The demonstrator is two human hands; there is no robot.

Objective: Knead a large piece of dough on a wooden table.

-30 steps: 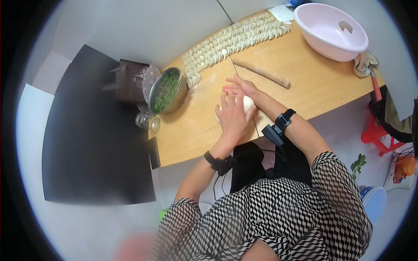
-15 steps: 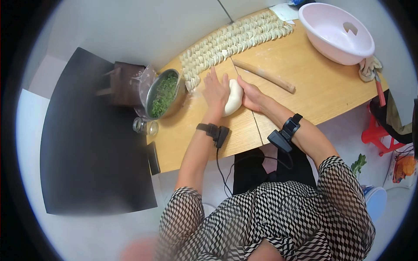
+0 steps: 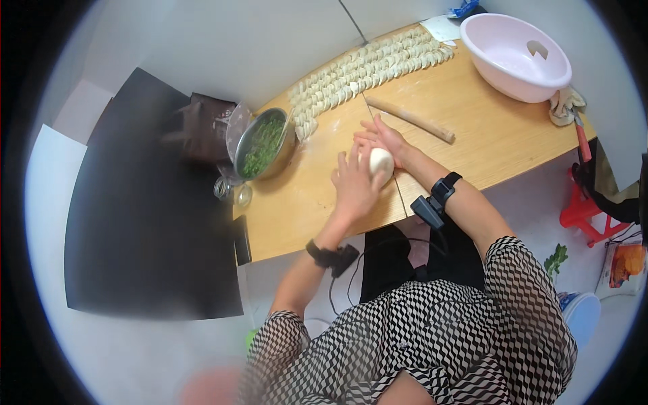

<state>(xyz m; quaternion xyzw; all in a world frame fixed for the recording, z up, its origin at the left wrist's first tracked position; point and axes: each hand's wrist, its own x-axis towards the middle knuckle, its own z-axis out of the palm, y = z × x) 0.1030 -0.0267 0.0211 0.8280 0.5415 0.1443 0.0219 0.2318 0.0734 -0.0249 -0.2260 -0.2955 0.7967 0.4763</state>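
Observation:
A white lump of dough [image 3: 381, 162] lies on the wooden table [image 3: 472, 145] between both hands. My left hand [image 3: 354, 185] presses on its near side with fingers spread. My right hand [image 3: 385, 138] cups it from the far side. Both wrists carry black bands with small devices. A wooden rolling pin [image 3: 410, 119] lies just beyond my right hand. Rows of folded dumplings [image 3: 364, 71] line the far edge of the table.
A metal bowl of green chopped filling [image 3: 262, 145] stands at the table's left end, with a small glass jar [image 3: 233, 192] beside it. A large pink basin [image 3: 516, 57] sits at the far right, a cloth [image 3: 563, 104] next to it. A red stool [image 3: 584, 209] stands on the floor at right.
Both hands and the dough have slid back toward me and a little right from the far position half a second ago, rolling the lump on the table.

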